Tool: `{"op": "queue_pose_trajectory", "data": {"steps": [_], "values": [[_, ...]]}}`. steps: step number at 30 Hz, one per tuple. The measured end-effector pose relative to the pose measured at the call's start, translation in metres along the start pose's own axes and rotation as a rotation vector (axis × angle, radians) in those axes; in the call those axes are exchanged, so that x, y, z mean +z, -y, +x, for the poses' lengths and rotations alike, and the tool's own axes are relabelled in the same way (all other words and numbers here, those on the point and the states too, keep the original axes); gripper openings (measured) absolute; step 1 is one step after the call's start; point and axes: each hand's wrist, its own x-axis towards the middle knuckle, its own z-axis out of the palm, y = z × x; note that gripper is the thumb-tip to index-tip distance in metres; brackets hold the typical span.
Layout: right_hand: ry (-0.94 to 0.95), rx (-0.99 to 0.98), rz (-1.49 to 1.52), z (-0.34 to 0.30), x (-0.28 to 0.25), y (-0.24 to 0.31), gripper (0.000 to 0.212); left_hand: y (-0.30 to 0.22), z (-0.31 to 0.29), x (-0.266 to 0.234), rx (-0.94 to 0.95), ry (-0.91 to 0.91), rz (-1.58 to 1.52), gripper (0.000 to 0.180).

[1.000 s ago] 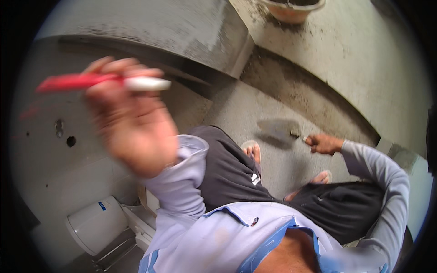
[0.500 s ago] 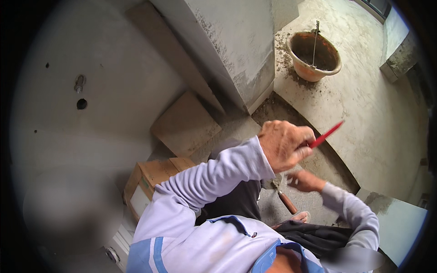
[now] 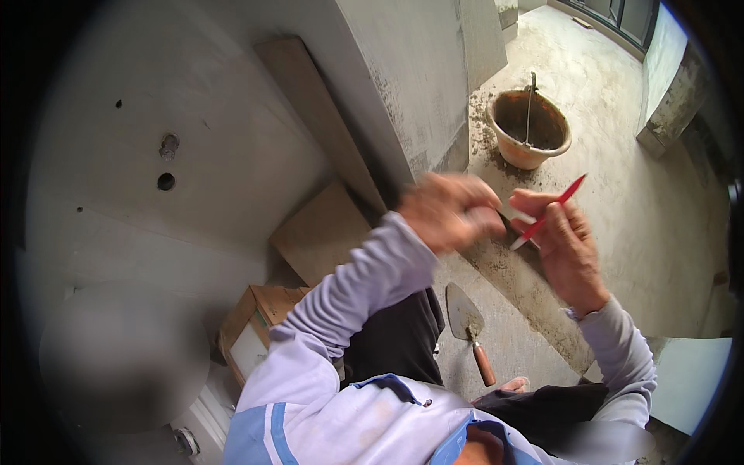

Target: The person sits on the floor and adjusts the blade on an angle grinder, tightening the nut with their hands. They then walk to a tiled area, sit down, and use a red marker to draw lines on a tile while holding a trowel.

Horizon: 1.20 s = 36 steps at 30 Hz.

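A slim red pen point(image 3: 552, 209) is gripped in my right hand point(image 3: 572, 252), slanting from a pale lower end up to a pointed tip. My left hand point(image 3: 453, 213) is just left of it, apart from the pen; its fingers look bent but are smeared by motion. Below the hands a trowel point(image 3: 465, 314) with a pointed metal blade and a brown wooden handle lies on the grey slab floor beside my knee, touched by neither hand.
A mortar-stained bucket point(image 3: 531, 151) with an upright handle stands on the rough floor ahead. Brown boards point(image 3: 318, 116) lean by the wall at left. A wooden box point(image 3: 263, 306) sits left of my leg. A wall corner point(image 3: 411, 85) juts out ahead.
The red pen has passed from my left hand to my right. My right hand has risen from near the trowel, and my left has shifted left and slightly up. The trowel's blade now shows.
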Motion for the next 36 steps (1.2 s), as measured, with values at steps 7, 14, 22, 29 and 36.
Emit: {"op": "queue_pose_trajectory", "data": {"steps": [7, 14, 22, 29, 36], "values": [[-0.199, -0.236, -0.042, 0.005, -0.047, 0.068, 0.017, 0.242, 0.006, -0.179, -0.186, -1.234, -0.026, 0.049], [-0.226, -0.157, -0.131, -0.005, -0.065, 0.065, 0.018, 0.283, 0.021, -0.200, -0.283, -1.050, -0.582, 0.077], [-0.252, -0.018, -0.285, -0.011, -0.058, 0.046, 0.026, 0.233, -0.021, -0.170, -0.002, -0.952, -0.768, 0.086], [-0.203, -0.153, -0.426, -0.005, -0.047, 0.068, 0.031, 0.163, -0.032, -0.125, 0.035, -0.868, -0.714, 0.071], [-0.263, -0.537, -0.516, -0.025, -0.055, 0.138, 0.030, 0.045, -0.005, -0.092, -0.037, -0.670, -0.680, 0.089]]}}
